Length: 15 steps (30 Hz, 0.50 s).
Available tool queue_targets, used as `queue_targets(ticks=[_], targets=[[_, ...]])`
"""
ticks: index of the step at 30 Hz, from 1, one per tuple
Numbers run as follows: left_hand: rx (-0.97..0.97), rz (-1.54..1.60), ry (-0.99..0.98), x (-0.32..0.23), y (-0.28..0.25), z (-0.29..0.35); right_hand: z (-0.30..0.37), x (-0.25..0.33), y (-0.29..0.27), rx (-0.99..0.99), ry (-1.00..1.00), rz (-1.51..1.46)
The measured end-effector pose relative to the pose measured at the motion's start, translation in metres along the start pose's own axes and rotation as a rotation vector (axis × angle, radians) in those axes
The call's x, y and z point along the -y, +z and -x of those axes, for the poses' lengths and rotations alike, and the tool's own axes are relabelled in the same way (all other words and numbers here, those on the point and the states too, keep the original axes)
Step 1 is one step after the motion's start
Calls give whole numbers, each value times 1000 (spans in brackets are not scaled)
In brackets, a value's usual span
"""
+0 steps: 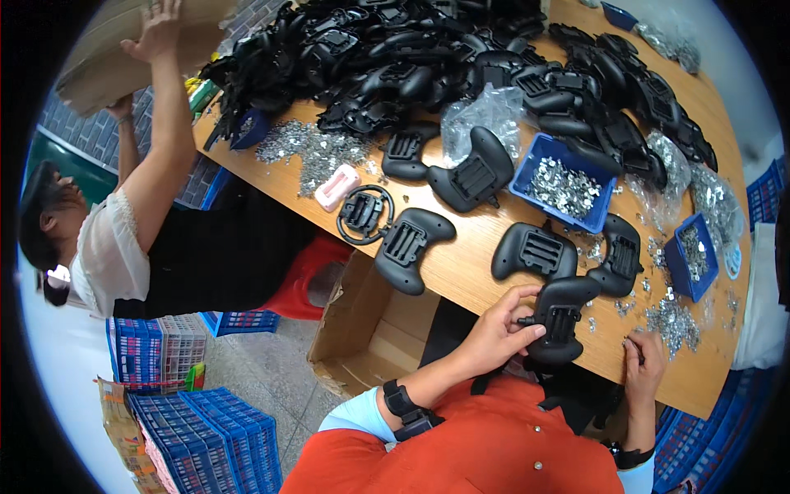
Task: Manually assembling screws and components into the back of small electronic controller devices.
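Observation:
My left hand [499, 331] grips a black game controller shell [561, 317] by its left side, at the table's front edge. The shell's open battery slots face up. My right hand [644, 364] is closed at the tabletop, fingers curled together; whatever they pinch is too small to make out. Beside it lies a loose heap of small silver metal clips [673, 323]. Two more controller shells rest just beyond the held one: one shell [536, 252] to the left and another shell [621, 257] to the right.
Blue bins of metal clips, one large bin [517, 183] and one smaller bin [694, 286], stand on the wooden table [461, 247]. A big pile of black controller shells [395, 74] covers the far side. At left, a person [123, 214] raises a cardboard box [107, 70]. An open carton [337, 362] sits below the table.

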<state>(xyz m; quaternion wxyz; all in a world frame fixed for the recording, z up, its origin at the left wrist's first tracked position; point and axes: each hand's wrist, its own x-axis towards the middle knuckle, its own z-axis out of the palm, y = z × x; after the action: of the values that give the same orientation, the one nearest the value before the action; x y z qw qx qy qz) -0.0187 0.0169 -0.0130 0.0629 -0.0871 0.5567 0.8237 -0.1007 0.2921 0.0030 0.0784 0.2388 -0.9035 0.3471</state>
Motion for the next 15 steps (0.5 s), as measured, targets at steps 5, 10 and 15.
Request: queue_targets(ticks=[5,10,15], targets=[[-38,-55,-36,-4,-2,-2,6,-10,-2,22,-95,124],[-155,-20,28,-12,-6,4,-1,1,-3,71,18,25],[-92,-10,32,-6,-1,-4,10,-5,-6,21,5,27]])
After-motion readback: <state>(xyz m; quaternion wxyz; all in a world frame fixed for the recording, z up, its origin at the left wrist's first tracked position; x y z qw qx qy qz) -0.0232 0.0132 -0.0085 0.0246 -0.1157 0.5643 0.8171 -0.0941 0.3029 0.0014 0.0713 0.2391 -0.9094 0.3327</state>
